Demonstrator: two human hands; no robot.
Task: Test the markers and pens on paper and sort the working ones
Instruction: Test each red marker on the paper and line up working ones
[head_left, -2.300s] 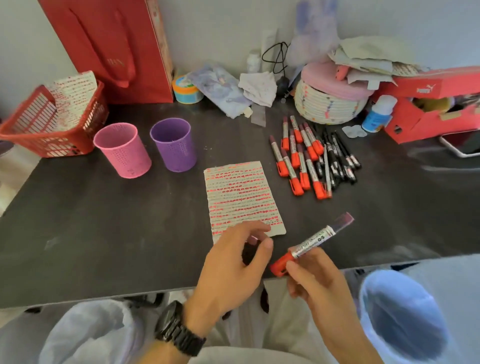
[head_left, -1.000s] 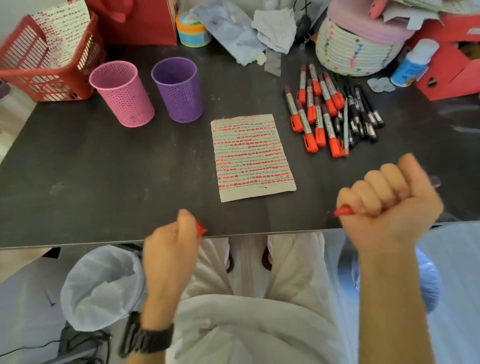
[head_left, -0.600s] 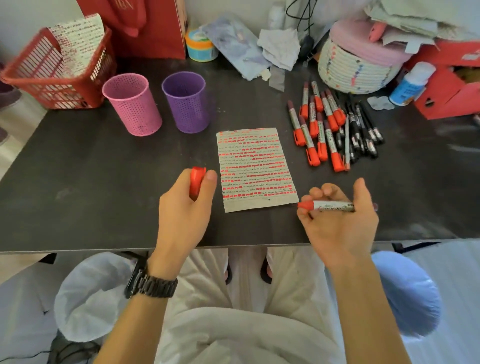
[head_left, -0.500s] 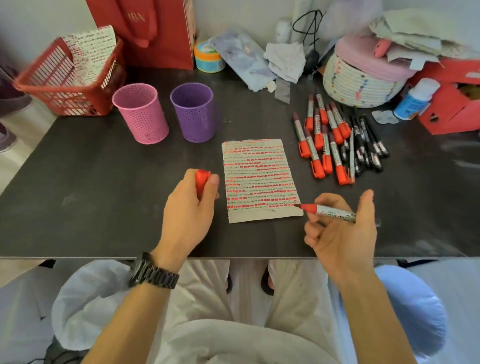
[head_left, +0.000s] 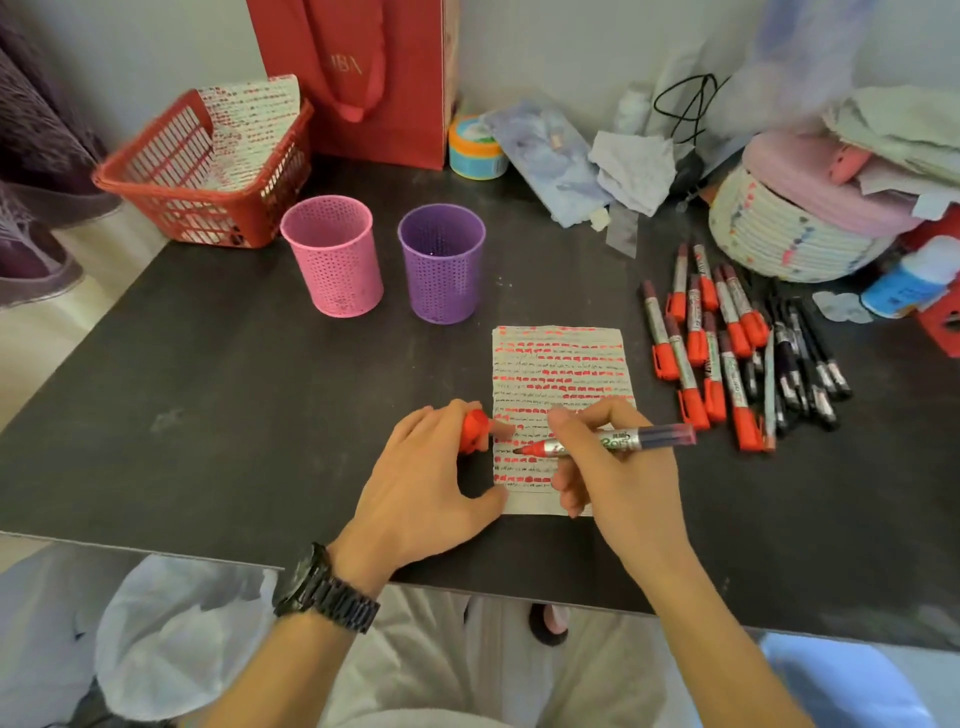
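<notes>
Dark table (head_left: 208, 415): pink cup (head_left: 332, 260), purple cup (head_left: 442, 265) behind paper (head_left: 561, 364)

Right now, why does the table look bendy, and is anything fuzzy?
Head view: the wide lens splays the table edges outward. Head view: the pale bag top right is smeared, and a fingertip of the left hand beside the red cap is fuzzy; the marker in the right hand and the paper look sharp. Head view: soft light, only faint shadows under both hands.

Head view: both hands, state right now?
Left hand: holds the red plastic marker cap.
Right hand: holds the uncapped red marker, tip at the red-marked paper sheet.
</notes>
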